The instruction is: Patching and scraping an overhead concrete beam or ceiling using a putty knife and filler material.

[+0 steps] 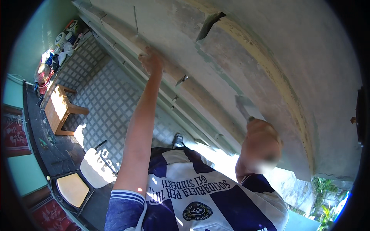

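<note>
At the ledge's (202,93) edge, left hand (151,62) rests half-curled, seemingly empty, probably bracing; right hand (263,139) clenches putty knife (243,106), blade against plastered wall (246,69).

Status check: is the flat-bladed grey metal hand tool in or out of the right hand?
In: the right hand is closed around the tool, its blade jutting beyond the fist.

Home porch — tiled floor (110,96), stool (58,106)
</note>
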`<action>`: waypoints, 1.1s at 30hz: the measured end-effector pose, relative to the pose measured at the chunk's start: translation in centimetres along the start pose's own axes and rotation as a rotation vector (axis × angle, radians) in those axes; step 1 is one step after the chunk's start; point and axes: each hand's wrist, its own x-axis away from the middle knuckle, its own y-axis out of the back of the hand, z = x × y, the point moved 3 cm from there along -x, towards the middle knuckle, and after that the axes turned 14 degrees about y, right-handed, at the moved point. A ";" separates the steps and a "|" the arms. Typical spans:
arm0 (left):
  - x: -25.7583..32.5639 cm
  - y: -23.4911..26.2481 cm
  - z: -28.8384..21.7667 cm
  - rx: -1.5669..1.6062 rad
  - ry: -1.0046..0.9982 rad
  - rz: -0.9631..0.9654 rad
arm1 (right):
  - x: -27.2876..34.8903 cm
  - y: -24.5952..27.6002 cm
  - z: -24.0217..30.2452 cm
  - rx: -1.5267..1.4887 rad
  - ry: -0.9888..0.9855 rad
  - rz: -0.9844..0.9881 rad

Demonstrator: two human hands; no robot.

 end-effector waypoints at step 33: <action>0.3 0.0 -0.1 0.012 0.017 0.018 | -1.3 1.9 1.4 -0.105 0.061 -0.046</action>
